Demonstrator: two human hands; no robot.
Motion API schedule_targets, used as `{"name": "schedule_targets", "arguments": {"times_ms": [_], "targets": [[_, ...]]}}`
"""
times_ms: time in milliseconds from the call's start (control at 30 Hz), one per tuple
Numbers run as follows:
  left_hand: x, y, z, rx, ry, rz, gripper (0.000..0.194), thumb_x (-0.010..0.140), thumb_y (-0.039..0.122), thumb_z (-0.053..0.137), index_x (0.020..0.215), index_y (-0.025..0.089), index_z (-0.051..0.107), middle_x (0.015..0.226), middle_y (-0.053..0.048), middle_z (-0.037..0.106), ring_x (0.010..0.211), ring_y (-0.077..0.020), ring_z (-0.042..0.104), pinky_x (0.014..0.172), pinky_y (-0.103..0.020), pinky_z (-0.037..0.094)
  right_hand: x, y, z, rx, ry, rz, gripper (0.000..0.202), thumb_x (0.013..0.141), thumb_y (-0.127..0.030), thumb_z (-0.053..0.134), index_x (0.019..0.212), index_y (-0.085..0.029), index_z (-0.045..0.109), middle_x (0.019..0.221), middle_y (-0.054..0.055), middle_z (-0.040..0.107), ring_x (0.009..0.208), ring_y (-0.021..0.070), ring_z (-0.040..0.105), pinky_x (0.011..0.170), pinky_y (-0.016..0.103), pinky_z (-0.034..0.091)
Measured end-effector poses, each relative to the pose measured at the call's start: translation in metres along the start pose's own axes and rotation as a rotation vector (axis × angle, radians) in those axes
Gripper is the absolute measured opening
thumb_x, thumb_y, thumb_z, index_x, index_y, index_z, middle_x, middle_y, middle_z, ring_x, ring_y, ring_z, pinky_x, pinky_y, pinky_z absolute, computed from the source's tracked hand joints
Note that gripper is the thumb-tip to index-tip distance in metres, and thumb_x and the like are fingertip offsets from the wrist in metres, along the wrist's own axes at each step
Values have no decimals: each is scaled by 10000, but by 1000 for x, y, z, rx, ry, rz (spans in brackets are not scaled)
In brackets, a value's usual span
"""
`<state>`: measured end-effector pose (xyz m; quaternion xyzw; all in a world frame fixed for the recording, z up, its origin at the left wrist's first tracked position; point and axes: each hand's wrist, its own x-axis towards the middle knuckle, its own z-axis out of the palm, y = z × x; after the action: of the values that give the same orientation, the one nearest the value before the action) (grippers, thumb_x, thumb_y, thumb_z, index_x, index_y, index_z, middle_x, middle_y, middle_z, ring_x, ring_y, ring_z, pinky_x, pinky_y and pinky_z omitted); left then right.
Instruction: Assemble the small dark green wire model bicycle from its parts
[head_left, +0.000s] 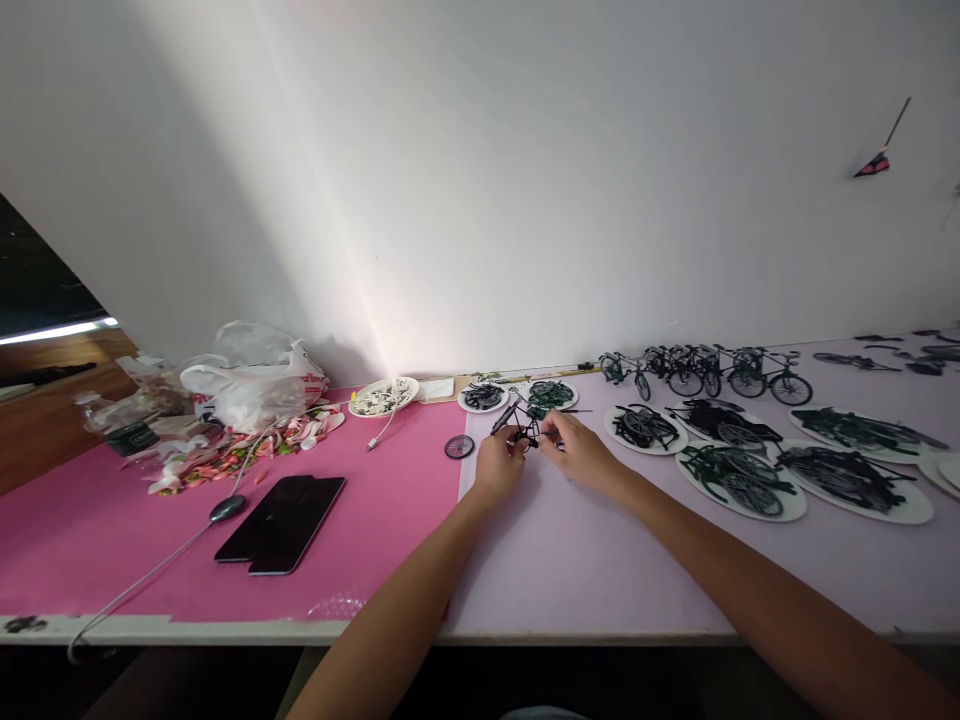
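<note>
Near the middle of the table, a small black model bicycle frame [529, 425] is held up between my two hands. My left hand [499, 465] pinches it from the left with thumb and fingers. From the right, my right hand [581, 450] is closed on its other side; the fingers hide exactly which part they grip. A thin dark rod sticks out to the right above my right hand. Just left of my left hand, a loose spoked wheel [459, 447] lies flat on the pink surface. Behind my hands, plates of black parts [484, 397] and dark green parts [550, 396] stand near the wall.
Several assembled model bicycles [697, 372] stand at the back right. In front of them are white plates of bicycle parts [739, 482]. On the left lie two dark phones [283, 522], a cable with a mouse-like puck [227, 509], pink-green pieces [247, 455] and a plastic bag [255, 380].
</note>
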<state>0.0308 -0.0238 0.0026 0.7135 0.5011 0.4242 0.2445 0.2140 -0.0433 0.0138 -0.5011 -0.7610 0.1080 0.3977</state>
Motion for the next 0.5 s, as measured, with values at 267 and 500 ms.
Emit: {"name": "schedule_targets", "arguments": {"times_ms": [267,500], "targets": [[-1,4,-2,14,-8,-6,264,942,199,621,1180,169,731,1027,-85,791,802,-179,713,737,-265,520,0,4,3,33,-26,6,72,961,-319,526,967,-249,510,1006,45,664,882,205,645,789,325,492],[0,1,-2,21,-6,13,263,943,215,617,1175,172,735,990,-80,790,789,-178,722,728,-261,525,0,0,1,12,-31,-6,106,976,-347,491,940,-247,493,962,39,641,843,199,619,763,314,470]]}}
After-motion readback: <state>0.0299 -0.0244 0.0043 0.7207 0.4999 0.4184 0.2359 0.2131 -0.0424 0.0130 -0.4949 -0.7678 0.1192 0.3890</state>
